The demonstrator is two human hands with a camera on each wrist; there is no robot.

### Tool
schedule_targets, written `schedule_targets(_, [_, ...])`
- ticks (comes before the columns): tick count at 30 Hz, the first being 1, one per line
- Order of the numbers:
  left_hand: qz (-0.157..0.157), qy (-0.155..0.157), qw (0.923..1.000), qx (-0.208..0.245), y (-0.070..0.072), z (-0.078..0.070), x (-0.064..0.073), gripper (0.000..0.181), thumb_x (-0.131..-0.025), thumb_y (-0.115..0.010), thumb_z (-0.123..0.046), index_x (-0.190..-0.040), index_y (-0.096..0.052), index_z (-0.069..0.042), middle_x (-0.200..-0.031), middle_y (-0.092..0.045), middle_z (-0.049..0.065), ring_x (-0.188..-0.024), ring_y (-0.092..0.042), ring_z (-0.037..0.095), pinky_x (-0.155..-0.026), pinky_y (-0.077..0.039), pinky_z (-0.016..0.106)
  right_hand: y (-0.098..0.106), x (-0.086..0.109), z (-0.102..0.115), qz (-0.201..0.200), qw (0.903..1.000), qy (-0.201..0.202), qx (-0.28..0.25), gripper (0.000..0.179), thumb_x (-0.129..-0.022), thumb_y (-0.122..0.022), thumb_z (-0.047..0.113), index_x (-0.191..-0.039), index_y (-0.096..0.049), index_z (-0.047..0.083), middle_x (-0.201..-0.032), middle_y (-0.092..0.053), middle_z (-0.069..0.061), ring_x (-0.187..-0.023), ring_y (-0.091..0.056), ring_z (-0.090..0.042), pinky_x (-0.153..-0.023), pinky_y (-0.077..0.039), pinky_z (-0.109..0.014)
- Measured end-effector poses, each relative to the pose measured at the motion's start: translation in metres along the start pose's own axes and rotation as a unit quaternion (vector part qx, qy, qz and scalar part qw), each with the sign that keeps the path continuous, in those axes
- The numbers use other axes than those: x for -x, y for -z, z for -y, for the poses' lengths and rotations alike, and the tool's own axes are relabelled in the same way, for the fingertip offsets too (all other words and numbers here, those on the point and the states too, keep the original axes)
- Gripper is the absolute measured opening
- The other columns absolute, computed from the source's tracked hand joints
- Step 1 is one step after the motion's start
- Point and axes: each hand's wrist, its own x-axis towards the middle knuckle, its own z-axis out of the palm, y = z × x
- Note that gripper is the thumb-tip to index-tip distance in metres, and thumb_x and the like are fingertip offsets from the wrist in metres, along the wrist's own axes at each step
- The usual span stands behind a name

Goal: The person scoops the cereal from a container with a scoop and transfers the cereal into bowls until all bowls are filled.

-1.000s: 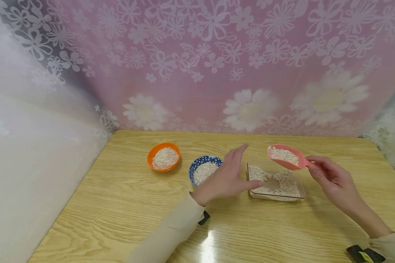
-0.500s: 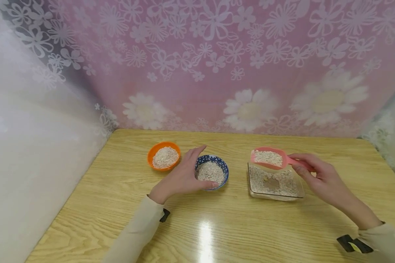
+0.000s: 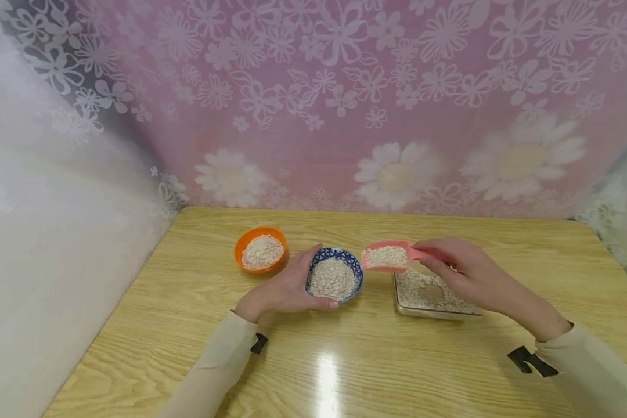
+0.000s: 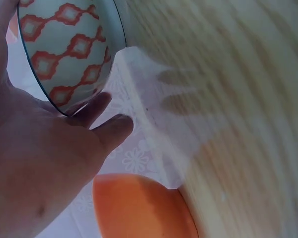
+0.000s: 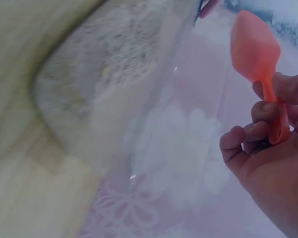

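Note:
In the head view my right hand pinches the handle of a pink scoop heaped with pale oat-like flakes. The scoop hangs level just right of a blue-and-white patterned bowl, which holds similar flakes. My left hand holds that bowl from its left side, thumb along the front rim and fingers behind. In the left wrist view the bowl's outside shows red diamond shapes. The scoop's underside and curled fingers round its handle appear in the right wrist view.
A clear rectangular container of flakes stands right of the bowl, partly beneath my right hand. An orange bowl of flakes sits left of my left hand. A flowered curtain hangs behind the wooden table.
My right hand has carried the loaded scoop left, from over the container to beside the patterned bowl. My left hand has moved left from near the container to that bowl and taken hold of it.

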Motion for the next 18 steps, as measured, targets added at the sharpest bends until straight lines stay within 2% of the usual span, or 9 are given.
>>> schedule_targets(6, [0.016,-0.003,0.9996,0.021,0.000,0.001,-0.002,0.122,-0.079,-0.079,-0.062,-0.166,-0.004,-0.020,-0.172,-0.016,0.008,-0.157,-0.023,0.030,-0.123,-0.030,0.056,-0.001,-0.024,0.015,0.050,0.9972,0.030,0.047,0.029,-0.095,-0.070,0.008,-0.124,-0.071,0.013,-0.103,-0.069,0.007,-0.084,-0.050,-0.003,-0.071,-0.042,-0.029])
schedule_targets(11, [0.021,-0.003,0.9994,0.028,-0.001,0.002,-0.003,0.122,-0.079,-0.079,-0.063,-0.166,-0.004,-0.021,-0.171,-0.017,0.008,-0.155,-0.026,0.028,-0.123,-0.031,0.054,-0.005,-0.047,0.028,0.097,0.9906,0.047,0.084,0.021,-0.100,-0.066,0.015,-0.120,-0.072,0.012,-0.095,-0.067,0.007,-0.081,-0.047,-0.005,-0.072,-0.044,-0.030])
schedule_targets(18, [0.022,-0.001,0.9991,0.036,-0.001,0.003,-0.004,0.122,-0.078,-0.079,-0.063,-0.166,-0.005,-0.022,-0.170,-0.018,0.007,-0.152,-0.030,0.026,-0.122,-0.033,0.053,-0.011,-0.067,0.043,0.118,0.9834,0.074,0.117,0.019,-0.101,-0.065,0.019,-0.115,-0.073,0.011,-0.088,-0.067,0.004,-0.076,-0.049,-0.009,-0.070,-0.045,-0.030])
